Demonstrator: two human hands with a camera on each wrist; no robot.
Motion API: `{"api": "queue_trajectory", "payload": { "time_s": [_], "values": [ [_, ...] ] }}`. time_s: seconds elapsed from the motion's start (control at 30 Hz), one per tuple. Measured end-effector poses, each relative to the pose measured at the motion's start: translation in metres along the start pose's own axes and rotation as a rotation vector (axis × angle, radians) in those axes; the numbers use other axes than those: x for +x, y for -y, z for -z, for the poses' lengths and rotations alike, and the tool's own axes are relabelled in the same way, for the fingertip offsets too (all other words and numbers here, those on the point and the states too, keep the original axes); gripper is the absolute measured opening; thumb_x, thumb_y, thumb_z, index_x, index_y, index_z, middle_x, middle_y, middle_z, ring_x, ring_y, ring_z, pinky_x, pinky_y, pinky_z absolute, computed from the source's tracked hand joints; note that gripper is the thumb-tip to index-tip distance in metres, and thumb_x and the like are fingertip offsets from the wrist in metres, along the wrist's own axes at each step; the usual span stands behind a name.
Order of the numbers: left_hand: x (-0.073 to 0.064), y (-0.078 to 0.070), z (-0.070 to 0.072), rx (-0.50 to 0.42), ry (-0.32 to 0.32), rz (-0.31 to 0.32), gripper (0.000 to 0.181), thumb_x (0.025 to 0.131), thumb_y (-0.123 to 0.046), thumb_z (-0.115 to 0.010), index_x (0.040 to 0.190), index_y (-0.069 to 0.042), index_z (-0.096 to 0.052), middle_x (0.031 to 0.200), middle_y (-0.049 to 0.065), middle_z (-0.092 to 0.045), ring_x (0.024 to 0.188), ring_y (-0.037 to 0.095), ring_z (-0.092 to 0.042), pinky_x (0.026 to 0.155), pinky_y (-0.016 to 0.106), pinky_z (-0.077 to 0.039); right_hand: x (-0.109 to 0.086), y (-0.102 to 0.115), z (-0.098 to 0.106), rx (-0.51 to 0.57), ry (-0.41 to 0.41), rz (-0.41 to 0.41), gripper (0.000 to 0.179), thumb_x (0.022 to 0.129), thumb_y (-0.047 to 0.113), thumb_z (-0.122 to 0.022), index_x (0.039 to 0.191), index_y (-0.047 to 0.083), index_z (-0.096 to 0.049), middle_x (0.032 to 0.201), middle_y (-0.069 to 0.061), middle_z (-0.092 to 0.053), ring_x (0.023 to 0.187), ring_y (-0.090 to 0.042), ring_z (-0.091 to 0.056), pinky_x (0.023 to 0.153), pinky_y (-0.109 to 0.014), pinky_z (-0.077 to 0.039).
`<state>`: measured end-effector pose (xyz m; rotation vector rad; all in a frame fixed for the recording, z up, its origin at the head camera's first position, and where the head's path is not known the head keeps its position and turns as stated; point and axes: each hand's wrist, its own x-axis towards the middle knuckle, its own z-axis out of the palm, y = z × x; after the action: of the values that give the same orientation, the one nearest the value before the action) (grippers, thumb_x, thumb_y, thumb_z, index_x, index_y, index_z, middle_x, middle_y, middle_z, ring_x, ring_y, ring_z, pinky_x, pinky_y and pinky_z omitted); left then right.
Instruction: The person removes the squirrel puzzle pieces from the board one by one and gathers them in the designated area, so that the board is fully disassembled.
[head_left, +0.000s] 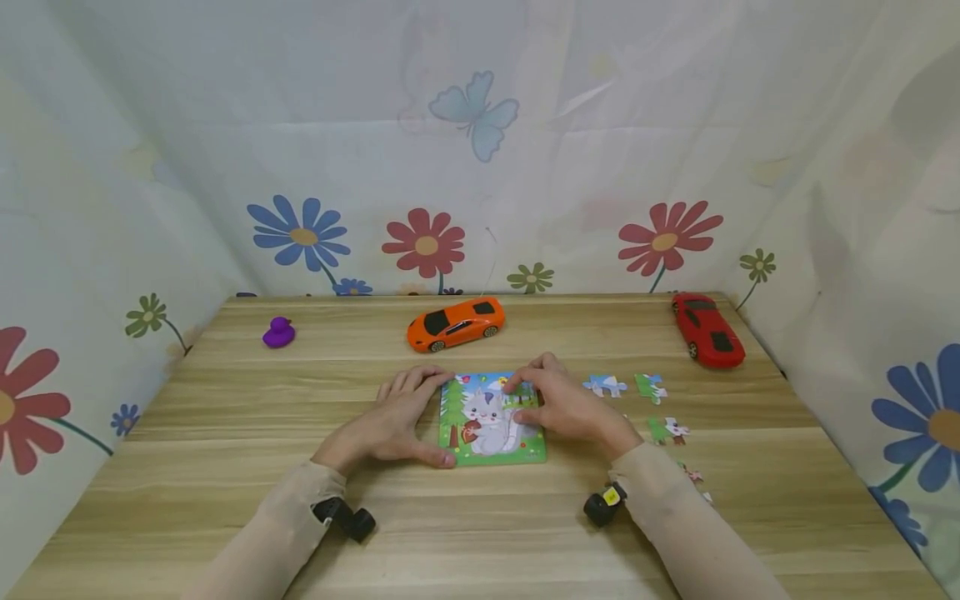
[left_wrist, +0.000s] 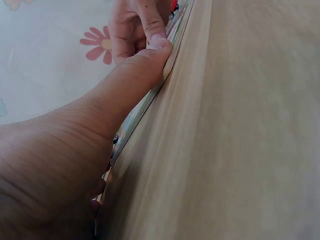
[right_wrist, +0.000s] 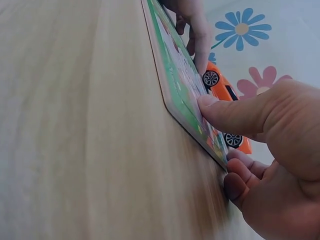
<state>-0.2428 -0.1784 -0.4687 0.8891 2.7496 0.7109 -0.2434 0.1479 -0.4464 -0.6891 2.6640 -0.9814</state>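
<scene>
A jigsaw puzzle (head_left: 487,425) with a grey squirrel picture lies flat in its board at the middle of the table. My left hand (head_left: 397,417) spans the puzzle's left side, thumb on the near corner and index finger at the far corner, holding it. From the right, my right hand (head_left: 566,400) grips the puzzle; its thumb (right_wrist: 235,112) rests on the picture, the other fingers curled at the edge. The left wrist view shows the left thumb (left_wrist: 150,57) at the board's rim. Whether a loose piece sits under the right fingertips I cannot tell.
Several loose puzzle pieces (head_left: 604,385) lie right of the right hand, some partly hidden by the forearm. An orange toy car (head_left: 456,323) stands behind the puzzle, a red toy car (head_left: 707,330) at the far right, and a purple rubber duck (head_left: 279,333) at the far left.
</scene>
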Motion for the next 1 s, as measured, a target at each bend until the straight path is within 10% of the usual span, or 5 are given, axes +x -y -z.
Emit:
{"api": "queue_trajectory", "payload": {
  "time_s": [0.6, 1.0],
  "values": [
    [0.0001, -0.0002, -0.0015, -0.001, 0.002, -0.001, 0.135, 0.072, -0.08, -0.092, 0.175, -0.016, -0.033, 0.176, 0.012, -0.03, 0.158, 0.039, -0.028, 0.124, 0.065, -0.027, 0.0029, 0.0033, -0.0015, 0.014, -0.019, -0.025, 0.056, 0.101, 0.015, -0.084, 0.151, 0.013, -0.057, 0.146, -0.009, -0.045, 0.139, -0.029, -0.047, 0.126, -0.054, -0.041],
    [0.0005, 0.001, -0.0012, 0.002, -0.001, -0.005, 0.134, 0.072, -0.08, -0.092, 0.175, -0.016, -0.034, 0.175, 0.012, -0.03, 0.156, 0.039, -0.03, 0.121, 0.063, -0.029, 0.0056, 0.0038, -0.0011, 0.026, -0.057, -0.033, 0.058, 0.096, 0.013, -0.09, 0.145, 0.015, -0.06, 0.134, -0.007, -0.048, 0.115, -0.026, -0.053, 0.102, -0.043, -0.051]
  ]
}}
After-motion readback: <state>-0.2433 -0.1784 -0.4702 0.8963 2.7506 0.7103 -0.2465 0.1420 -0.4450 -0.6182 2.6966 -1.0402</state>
